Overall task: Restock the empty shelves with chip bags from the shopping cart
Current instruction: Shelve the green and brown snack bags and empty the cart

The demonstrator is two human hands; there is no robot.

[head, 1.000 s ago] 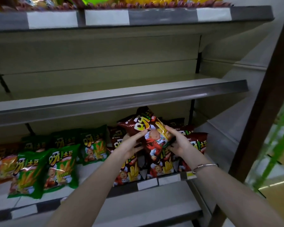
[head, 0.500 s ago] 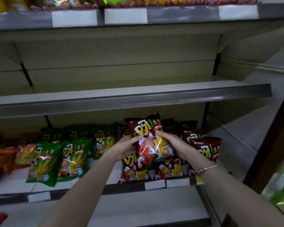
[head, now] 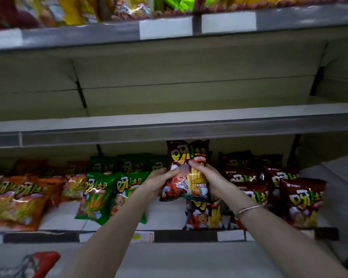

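Observation:
I hold a brown chip bag (head: 186, 157) upright in front of the third shelf (head: 169, 236). My left hand (head: 159, 182) grips its left edge and my right hand (head: 206, 178) grips its right side, thumb over the front. Behind and right of it stand several more brown bags (head: 301, 199); one lies just under the held bag (head: 204, 215). Green bags (head: 100, 195) fill the shelf's middle and orange bags (head: 18, 199) its left. The shelf above (head: 169, 128) holds nothing. The shopping cart is out of view.
The top shelf (head: 289, 19) carries mixed yellow and green snack bags behind white price tags. A lower shelf (head: 169, 259) sits below my arms, with a red packet (head: 42, 261) at its left. A bracelet (head: 247, 209) circles my right wrist.
The view has swung left and closer, bringing the orange bags into sight. The brown bag has turned more upright between my hands and risen slightly toward the middle shelf's edge.

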